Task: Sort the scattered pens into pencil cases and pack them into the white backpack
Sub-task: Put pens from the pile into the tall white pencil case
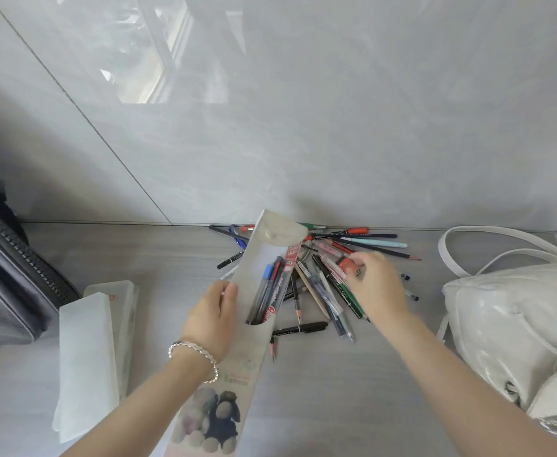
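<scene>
Left hand: the left hand (214,315) grips the open pencil case (240,367) from its left edge, with the thumb across the front and the other fingers hidden behind it. A beaded bracelet (194,352) sits on the wrist.
Open pencil case: it is long and pale and is held tilted above the bench (336,407). Its flap is folded back at the far end, and a print of soft toys shows on the near end. It crosses the left edge of the pen pile.
Pens in the case (270,291): several lie lengthwise in the pocket, blue and red caps among them, just right of the left thumb.
Right hand: the right hand (376,285) is palm down over the right half of the pile. Its fingers are bent, with the tips at a red piece (346,265). It is blurred, so I cannot tell whether it pinches that piece or only touches it.
Pen pile (333,301): loose pens and pencils are fanned out on the bench against the wall (303,127), between the case and the backpack and partly under the right hand.
White backpack (508,324): it lies on the bench right of the pile, well apart from the right hand, with its straps looped towards the wall.
Spare pencil cases: two pale ones (85,357) (127,324) lie side by side left of the left forearm.
Grey bag (6,275): it is at the far left edge.
</scene>
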`<state>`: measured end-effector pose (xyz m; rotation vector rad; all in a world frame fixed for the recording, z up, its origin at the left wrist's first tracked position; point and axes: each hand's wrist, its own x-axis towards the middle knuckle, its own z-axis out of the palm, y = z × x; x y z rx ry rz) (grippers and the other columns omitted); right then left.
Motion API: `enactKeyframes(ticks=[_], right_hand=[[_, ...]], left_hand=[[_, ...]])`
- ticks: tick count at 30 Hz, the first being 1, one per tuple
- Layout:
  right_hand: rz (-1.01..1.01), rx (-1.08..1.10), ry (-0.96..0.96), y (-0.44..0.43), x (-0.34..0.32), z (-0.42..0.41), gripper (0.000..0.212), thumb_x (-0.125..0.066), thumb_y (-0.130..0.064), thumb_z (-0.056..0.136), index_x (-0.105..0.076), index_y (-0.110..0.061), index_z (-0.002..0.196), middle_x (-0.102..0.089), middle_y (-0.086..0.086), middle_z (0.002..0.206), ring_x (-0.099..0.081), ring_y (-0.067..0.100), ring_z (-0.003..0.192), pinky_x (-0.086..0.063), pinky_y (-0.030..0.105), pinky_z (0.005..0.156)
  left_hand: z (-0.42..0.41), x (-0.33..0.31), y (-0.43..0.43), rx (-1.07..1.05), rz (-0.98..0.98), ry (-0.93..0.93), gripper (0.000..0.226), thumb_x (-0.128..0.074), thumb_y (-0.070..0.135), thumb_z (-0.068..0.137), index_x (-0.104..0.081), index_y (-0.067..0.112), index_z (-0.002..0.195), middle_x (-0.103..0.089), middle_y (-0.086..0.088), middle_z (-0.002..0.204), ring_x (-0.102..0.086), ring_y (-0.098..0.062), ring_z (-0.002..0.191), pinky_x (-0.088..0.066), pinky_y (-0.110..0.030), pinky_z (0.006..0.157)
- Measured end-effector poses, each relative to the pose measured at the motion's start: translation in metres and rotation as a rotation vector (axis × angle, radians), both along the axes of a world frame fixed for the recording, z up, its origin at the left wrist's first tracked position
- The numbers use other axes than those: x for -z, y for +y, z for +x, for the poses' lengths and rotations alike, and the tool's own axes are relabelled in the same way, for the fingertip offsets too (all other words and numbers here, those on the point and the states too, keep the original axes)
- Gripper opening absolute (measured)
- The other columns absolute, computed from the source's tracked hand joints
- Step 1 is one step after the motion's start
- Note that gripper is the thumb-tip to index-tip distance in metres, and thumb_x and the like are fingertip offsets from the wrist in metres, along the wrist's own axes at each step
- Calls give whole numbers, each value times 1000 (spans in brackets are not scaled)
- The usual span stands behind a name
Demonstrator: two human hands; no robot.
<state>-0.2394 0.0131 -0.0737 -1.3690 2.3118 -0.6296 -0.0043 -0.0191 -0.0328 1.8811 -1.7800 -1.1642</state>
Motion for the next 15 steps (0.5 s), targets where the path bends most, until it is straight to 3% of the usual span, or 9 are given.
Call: enactKeyframes(ticks=[2, 4, 7, 10, 15], right_hand=[[263, -78, 37, -9, 12, -15, 33, -57, -17, 89, -56, -6, 119, -58, 10, 116, -57, 23, 101, -47, 33, 88], [367, -147, 70, -18, 17, -18, 34, -57, -21, 89, -52, -7, 120, -52, 12, 118, -57, 25, 100, -49, 36, 89], [421, -190, 140, -26, 18, -16, 31, -58, -21, 89, -52, -6, 116, -47, 12, 117, -58, 27, 94, -51, 37, 83], [426, -243, 212, -26, 19, -10, 27, -57, -20, 89, -55, -7, 112, -50, 11, 115, -58, 25, 94, -47, 32, 75], [394, -197, 188, -20, 30, -3, 37, -57, -7, 86, -46, -7, 121, -55, 14, 118, -58, 28, 103, -50, 35, 85]], left_hand=[[4, 2, -2, -10, 1, -10, 28, -34, 28, 97, -45, 23, 72, -44, -1, 64, -40, -12, 58, -30, -24, 53], [7, 3, -2, -19, 2, -25, 28, -34, 27, 97, -46, 17, 73, -44, -2, 65, -39, -13, 58, -30, -25, 54], [11, 5, 0, -28, -3, -18, 30, -35, 26, 97, -45, 12, 72, -41, -2, 63, -36, -16, 58, -29, -27, 54], [15, 6, 3, -40, -7, 6, 30, -36, 25, 97, -46, 18, 69, -43, -1, 63, -39, -18, 60, -31, -28, 55], [17, 8, 6, -38, 9, 2, 29, -36, 25, 97, -48, 17, 72, -46, -3, 65, -41, -19, 62, -33, -27, 57]])
